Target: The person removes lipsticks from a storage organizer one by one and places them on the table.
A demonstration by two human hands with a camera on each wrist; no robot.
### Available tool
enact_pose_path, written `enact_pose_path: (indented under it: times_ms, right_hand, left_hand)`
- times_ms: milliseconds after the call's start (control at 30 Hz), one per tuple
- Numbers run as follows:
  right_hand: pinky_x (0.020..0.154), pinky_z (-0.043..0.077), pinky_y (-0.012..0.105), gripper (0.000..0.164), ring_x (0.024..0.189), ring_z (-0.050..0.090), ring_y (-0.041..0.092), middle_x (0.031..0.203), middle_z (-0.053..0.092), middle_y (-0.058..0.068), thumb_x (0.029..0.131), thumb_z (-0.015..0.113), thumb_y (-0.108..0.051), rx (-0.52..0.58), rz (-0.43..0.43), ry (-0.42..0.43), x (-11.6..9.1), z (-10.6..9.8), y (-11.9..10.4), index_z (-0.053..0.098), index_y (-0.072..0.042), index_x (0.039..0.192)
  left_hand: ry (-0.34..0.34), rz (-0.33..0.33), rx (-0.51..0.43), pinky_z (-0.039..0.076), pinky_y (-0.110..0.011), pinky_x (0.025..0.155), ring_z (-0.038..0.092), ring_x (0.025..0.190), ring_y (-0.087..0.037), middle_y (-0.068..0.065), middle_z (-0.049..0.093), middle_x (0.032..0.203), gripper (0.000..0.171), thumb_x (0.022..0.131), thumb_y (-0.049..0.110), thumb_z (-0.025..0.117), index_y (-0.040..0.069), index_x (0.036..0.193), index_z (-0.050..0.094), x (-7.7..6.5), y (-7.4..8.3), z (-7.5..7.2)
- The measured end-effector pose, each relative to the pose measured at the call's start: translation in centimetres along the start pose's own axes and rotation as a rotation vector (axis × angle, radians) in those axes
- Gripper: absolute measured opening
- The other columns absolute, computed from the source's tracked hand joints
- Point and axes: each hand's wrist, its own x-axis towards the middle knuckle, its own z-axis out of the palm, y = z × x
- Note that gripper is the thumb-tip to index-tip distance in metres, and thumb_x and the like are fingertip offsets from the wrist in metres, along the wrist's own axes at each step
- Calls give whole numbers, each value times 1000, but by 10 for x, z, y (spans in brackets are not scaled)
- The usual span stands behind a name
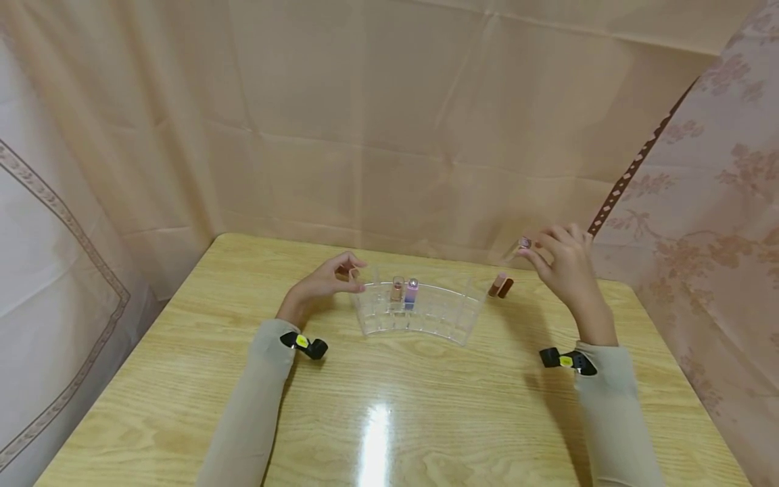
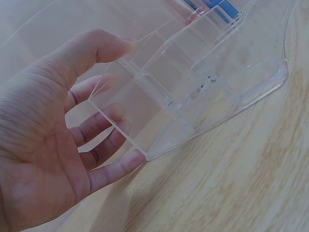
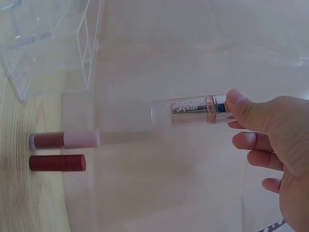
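Observation:
A curved clear lipstick organizer [image 1: 420, 318] stands on the table with two tubes in its slots: a brownish one with a clear cap [image 1: 397, 289] and a pink-to-blue one [image 1: 411, 295]. My left hand [image 1: 325, 279] grips the organizer's left end; in the left wrist view the fingers show through its clear wall [image 2: 145, 111]. Raised above the table, right of the organizer, my right hand [image 1: 566, 267] pinches one end of a lipstick tube [image 3: 193, 111] between thumb and fingers. The tube has a transparent part with lettering and a metallic band.
Right of the organizer, a pink-capped lip gloss tube [image 3: 63, 139] and a dark red lipstick [image 3: 57, 163] stand side by side on the wooden table [image 1: 395, 419]. A beige curtain [image 1: 414, 135] hangs along the table's back edge, and patterned cloth [image 1: 730, 223] hangs at the right.

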Motion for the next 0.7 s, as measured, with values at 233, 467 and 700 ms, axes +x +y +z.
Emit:
enact_pose_path:
  times_ms: [233, 467, 700]
  right_hand:
    - [86, 29, 55, 69, 96, 47, 42, 95, 66, 24, 90, 52, -56, -12, 19, -9, -5, -2, 12, 73, 9, 100]
    - [86, 28, 56, 51, 96, 46, 41, 94, 65, 23, 91, 65, -41, -19, 57, -39, -10, -4, 18, 73, 9, 97]
    - [87, 26, 59, 33, 96, 46, 42, 94, 64, 23, 86, 75, -25, -32, 81, -53, -15, -4, 24, 70, 8, 86]
  left_hand:
    - [6, 6, 8, 43, -36, 89, 54, 95, -20, -21, 55, 108, 44, 90, 3, 75, -5, 127, 55, 0, 0, 0]
    - [14, -3, 3, 42, -35, 89, 53, 97, -21, -21, 56, 109, 44, 90, 5, 76, -3, 128, 56, 0, -1, 1]
    - [0, -1, 10, 42, -35, 89, 53, 97, -20, -21, 55, 112, 44, 91, 6, 75, -4, 129, 54, 1, -2, 0]
